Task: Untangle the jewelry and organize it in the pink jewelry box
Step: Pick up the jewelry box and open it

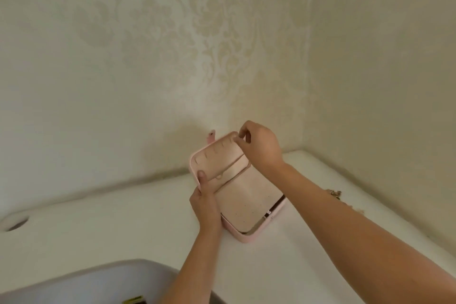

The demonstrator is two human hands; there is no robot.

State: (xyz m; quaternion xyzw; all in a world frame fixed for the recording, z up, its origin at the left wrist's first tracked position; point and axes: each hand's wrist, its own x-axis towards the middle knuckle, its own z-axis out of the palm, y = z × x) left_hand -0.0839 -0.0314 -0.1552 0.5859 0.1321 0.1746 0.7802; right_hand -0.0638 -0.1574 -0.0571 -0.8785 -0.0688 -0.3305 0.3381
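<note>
Two bare hands hold open a pink jewelry box [246, 195] on a white table [123, 217] in a wallpapered corner.

Head view: the box sits near the table's far corner, with its lid [217, 160] raised toward the wall. The left hand [204, 202] grips the lid's left edge, thumb on the lining. The right hand [261, 148] pinches its top right corner. A tangle of gold jewelry [334, 194] lies just beyond the right forearm (too blurred to count pieces). The box looks light and stiff, best held by its rim. The chains look fine, limp and easily snagged.
</note>
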